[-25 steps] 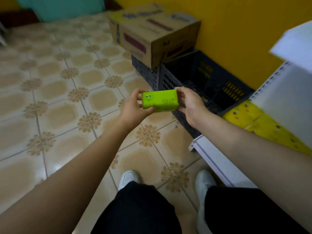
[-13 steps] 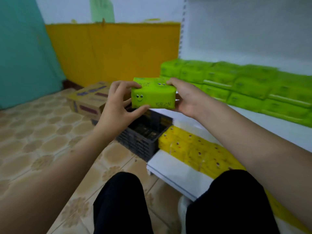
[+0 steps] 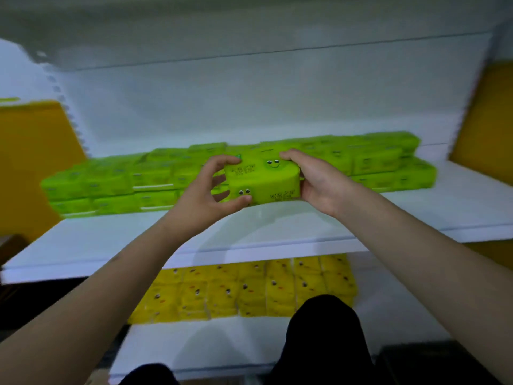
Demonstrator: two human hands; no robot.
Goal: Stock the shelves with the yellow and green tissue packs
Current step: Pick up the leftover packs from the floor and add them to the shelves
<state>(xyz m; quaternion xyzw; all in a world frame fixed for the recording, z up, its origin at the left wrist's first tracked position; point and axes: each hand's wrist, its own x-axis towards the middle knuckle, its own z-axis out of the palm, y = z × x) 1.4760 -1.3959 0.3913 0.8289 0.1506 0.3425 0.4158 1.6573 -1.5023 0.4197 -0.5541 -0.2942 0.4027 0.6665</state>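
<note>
Head view, and dead centre is the green tissue pack (image 3: pixel 263 180), held up in the air in front of the stocked row, above the front half of the middle shelf (image 3: pixel 416 218). Left hand (image 3: pixel 205 195) grips its left end, fingers curled over the top edge and thumb hooked under the bottom corner. Right hand (image 3: pixel 319 182) clamps the right end, fingers wrapped across the top, and the pack's far side is hidden behind that palm. Smiling cartoon face on the top panel, a second pair of eyes on the front panel, and dark printed characters on both panels, too small and soft to read.

Behind it runs the row of green packs (image 3: pixel 111 182), stacked two or three high across the back of the shelf; motion blur smears them, so the labels are only dark smudges and an exact count can't be made. Where the held pack overlaps the row, the stack behind is covered.

Down on the lower shelf (image 3: pixel 194 348) sit the yellow packs (image 3: pixel 249 290), little eyes and orange marks showing, their back rows hidden under the middle shelf's lip. Dark trouser knees (image 3: pixel 324 334) cut off part of the yellow block. Orange wall (image 3: pixel 30 162) on either side, upper shelf underside blurred grey at the top
</note>
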